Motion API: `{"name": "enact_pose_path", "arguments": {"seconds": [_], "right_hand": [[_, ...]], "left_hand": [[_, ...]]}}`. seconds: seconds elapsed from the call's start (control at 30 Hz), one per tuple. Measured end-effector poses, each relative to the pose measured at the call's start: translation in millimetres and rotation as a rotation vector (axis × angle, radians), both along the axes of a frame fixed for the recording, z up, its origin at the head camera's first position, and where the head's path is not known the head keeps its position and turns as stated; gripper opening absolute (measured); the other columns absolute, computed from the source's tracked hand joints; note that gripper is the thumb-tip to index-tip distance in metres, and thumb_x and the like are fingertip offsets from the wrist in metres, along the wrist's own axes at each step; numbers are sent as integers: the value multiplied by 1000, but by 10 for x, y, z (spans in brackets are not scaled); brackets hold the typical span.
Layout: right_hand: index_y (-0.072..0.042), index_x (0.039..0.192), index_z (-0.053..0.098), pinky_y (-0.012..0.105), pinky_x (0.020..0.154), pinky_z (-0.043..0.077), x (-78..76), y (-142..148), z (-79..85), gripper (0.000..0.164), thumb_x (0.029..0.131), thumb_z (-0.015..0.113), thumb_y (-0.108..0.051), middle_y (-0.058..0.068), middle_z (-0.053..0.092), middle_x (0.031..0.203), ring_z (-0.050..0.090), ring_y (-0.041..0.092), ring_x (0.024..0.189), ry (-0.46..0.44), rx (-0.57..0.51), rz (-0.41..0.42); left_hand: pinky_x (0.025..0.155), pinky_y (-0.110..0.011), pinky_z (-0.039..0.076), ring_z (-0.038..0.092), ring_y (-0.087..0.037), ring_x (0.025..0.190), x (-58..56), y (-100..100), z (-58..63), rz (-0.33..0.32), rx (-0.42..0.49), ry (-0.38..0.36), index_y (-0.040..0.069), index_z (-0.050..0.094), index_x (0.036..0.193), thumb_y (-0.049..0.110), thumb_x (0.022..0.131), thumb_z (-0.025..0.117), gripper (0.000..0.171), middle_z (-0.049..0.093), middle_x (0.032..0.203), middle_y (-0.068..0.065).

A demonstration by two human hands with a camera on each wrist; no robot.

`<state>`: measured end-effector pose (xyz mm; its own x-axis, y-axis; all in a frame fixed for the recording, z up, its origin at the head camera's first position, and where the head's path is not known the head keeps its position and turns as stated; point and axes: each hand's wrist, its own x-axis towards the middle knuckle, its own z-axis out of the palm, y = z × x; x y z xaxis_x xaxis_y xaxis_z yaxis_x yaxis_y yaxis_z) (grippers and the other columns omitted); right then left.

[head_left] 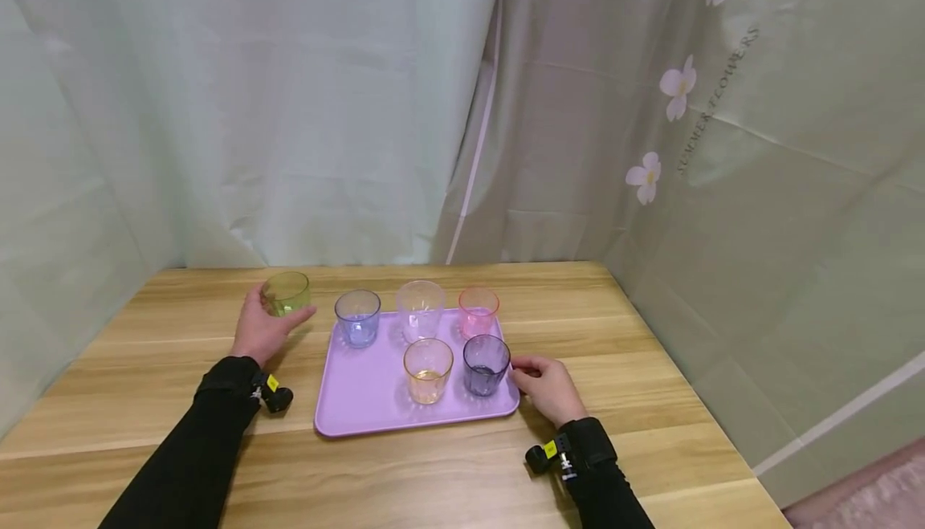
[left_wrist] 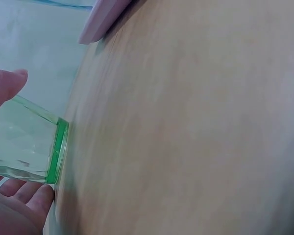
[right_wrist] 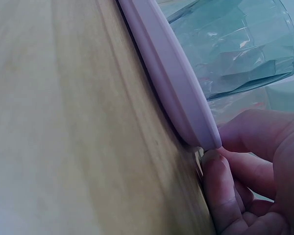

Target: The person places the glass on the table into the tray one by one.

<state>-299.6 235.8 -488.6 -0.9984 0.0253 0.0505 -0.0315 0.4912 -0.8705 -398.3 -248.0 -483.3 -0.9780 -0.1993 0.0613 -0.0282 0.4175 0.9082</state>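
Note:
At the far left of the table stands a green glass (head_left: pixel 287 295). My left hand (head_left: pixel 263 327) is around it, fingers along its left side. The thumb stretches straight out past its front, and the left wrist view shows the thumb (left_wrist: pixel 7 85) apart from the glass wall. A lilac tray (head_left: pixel 361 396) lies mid-table. My right hand (head_left: pixel 551 388) pinches its right edge, with the rim (right_wrist: pixel 206 125) between thumb and forefinger in the right wrist view. Closest to that hand on the tray is a dark grey-purple glass (head_left: pixel 486 368).
Also on the tray stand a yellow glass (head_left: pixel 428 372), a blue glass (head_left: pixel 357 320) at the back left corner, a clear glass (head_left: pixel 421 312) and a pink glass (head_left: pixel 478 316). Curtains (head_left: pixel 325 111) hang behind and beside the wooden table (head_left: pixel 405 481).

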Motion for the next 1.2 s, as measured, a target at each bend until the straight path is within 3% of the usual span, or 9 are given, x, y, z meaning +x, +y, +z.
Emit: {"name": "enact_pose_path", "arguments": {"seconds": [0.2,0.47,1.2], "right_hand": [[3,123,79,26,79,59,17,-12,12,26,101,75,-9,13,80,108,73,18,95,-5,3,0],[6,123,78,24,78,59,-5,-9,-10,28,99,76,-8,13,80,106,73,18,96,2,17,-10],[4,124,78,25,79,58,-6,-4,-10,28,100,76,-11,12,79,107,72,18,97,-9,30,-14]], "left_hand": [[131,-71,30,29,-58,159,17,7,5,0,10,-2,1,2,174,41,100,81,116,21,175,-37],[128,-71,33,33,-59,157,27,-10,9,33,-48,-15,-1,13,173,36,105,75,98,28,172,-39],[128,-71,35,33,-58,157,54,-35,99,43,-17,-25,2,13,174,40,105,74,100,26,174,-38]]}}
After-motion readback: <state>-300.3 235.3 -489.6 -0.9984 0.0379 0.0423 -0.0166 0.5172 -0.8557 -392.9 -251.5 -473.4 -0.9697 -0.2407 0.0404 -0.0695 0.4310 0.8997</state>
